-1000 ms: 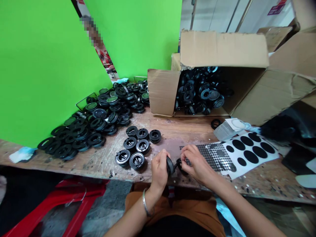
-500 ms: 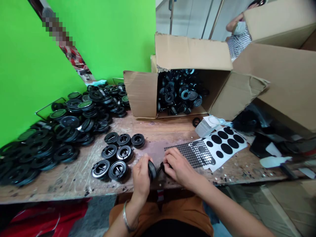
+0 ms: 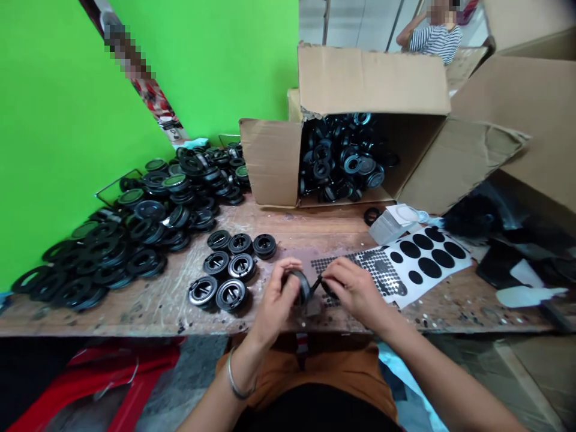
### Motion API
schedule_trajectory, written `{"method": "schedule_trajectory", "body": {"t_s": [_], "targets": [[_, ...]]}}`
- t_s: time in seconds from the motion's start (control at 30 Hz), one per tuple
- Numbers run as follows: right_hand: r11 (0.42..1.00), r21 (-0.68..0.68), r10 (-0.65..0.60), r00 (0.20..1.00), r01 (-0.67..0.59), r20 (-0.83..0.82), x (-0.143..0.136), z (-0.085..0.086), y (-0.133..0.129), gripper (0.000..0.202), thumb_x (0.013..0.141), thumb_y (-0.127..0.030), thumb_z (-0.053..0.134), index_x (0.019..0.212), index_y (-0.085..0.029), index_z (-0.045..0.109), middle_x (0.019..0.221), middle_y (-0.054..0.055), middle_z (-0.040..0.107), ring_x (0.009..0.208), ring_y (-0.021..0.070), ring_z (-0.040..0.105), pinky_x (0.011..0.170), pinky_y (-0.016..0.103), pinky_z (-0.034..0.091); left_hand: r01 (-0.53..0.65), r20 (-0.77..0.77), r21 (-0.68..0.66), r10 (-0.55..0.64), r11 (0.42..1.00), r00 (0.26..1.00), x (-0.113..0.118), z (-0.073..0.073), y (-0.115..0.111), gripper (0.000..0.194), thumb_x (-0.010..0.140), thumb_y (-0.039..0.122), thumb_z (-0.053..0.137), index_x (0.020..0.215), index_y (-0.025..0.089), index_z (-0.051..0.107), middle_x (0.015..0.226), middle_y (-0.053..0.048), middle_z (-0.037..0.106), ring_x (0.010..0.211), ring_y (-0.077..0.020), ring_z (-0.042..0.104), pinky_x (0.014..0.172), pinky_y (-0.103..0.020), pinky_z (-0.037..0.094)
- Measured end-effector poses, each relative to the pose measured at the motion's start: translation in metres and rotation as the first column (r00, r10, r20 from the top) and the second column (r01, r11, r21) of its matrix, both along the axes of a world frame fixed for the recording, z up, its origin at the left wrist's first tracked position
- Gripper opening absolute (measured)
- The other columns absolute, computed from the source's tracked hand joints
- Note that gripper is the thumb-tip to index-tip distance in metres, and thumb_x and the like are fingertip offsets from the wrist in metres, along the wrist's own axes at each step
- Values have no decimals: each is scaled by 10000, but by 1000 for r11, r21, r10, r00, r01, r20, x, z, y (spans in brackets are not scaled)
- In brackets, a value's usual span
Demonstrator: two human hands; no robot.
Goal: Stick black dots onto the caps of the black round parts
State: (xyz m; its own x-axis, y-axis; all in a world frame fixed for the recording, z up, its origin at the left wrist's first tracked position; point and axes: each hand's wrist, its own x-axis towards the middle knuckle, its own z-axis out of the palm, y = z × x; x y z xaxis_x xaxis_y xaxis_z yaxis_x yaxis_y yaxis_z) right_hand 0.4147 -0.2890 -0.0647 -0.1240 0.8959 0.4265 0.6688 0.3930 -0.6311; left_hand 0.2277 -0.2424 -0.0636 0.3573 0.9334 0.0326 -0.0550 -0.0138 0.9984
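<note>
My left hand [image 3: 279,295] is closed around a round black part [image 3: 304,288], held on edge above the front of the table. Facing it, my right hand [image 3: 355,291] pinches a thin black piece [image 3: 317,282] that reaches toward the round part; its exact kind is too small to make out. Left of my hands, several round black parts [image 3: 231,296] lie face up in short rows. A sheet of small black dots [image 3: 360,270] lies just beyond my right hand, partly covered by it. Beside it is a white sheet with large black circles [image 3: 429,268].
A heap of black round parts [image 3: 148,210] covers the table's left side. An open cardboard box [image 3: 373,78] on its side holds more. A small white box [image 3: 391,225], a black ring [image 3: 372,216] and a white bottle [image 3: 528,296] lie right. A person in stripes [image 3: 435,42] is behind.
The view has shifted, so most things sit further right in it. My left hand has turned the round part somewhat, and my right hand still pinches the thin piece by it.
</note>
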Motion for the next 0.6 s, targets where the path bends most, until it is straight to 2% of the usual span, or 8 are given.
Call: {"method": "schedule_trajectory", "body": {"t_s": [0.07,0.13,0.2,0.27,0.37,0.47,0.53,0.6], "targets": [[998,-49,36,999,-37,-18,8,9,3,167,930,-156,509,884,-202,663,871,52,629,817,168,618,725,289,506,176,-136,236,-146,956,980,-8,7,1,414,731,373,765,1108,247,650,1106,-78,617,1032,-232,570,941,-342,437],[992,-116,34,994,-46,-101,13,14,3,144,924,-189,535,909,-209,677,883,48,660,822,170,630,733,296,507,260,-232,318,-191,912,954,-14,9,2,369,699,298,791,1048,250,679,1091,-75,622,1056,-244,576,970,-365,431],[976,-219,-51,965,-7,-258,16,11,2,160,936,-254,526,993,-215,671,934,50,685,802,168,646,699,298,520,182,-223,215,-133,959,966,-18,4,1,272,745,312,743,993,237,663,958,-46,627,852,-196,623,819,-326,503],[947,-317,-178,914,58,-365,19,1,0,201,953,-312,486,1010,-204,644,926,53,685,740,165,647,630,293,524,30,-156,9,-28,1000,987,-21,-4,0,268,781,370,692,993,232,605,801,3,588,601,-137,575,594,-268,504],[933,-343,-190,960,111,-206,19,-20,-4,143,920,-247,507,848,-190,617,818,37,637,730,172,620,644,301,511,-57,-122,-153,38,987,992,-23,-14,-1,304,786,417,669,997,238,545,660,58,509,462,-111,488,454,-227,426],[944,-317,-54,991,91,124,9,-39,-7,121,844,-105,542,812,-181,631,853,53,620,827,193,596,751,327,500,-31,-233,102,54,994,971,-26,-17,-3,275,741,336,730,941,228,574,761,21,568,642,-139,560,624,-252,469],[946,-307,-19,961,107,278,1,-44,-7,143,828,-77,545,796,-173,645,879,75,624,845,208,587,765,338,498,47,-284,344,56,938,957,-28,-18,-4,244,730,271,743,912,221,589,861,-15,590,802,-173,575,765,-292,468],[945,-302,-1,927,123,375,-5,-45,-4,164,829,-81,544,739,-175,644,876,89,627,847,222,585,753,343,499,126,-310,483,34,866,950,-29,-20,-5,233,740,233,735,920,221,586,901,-36,587,870,-192,567,807,-318,458]]}}
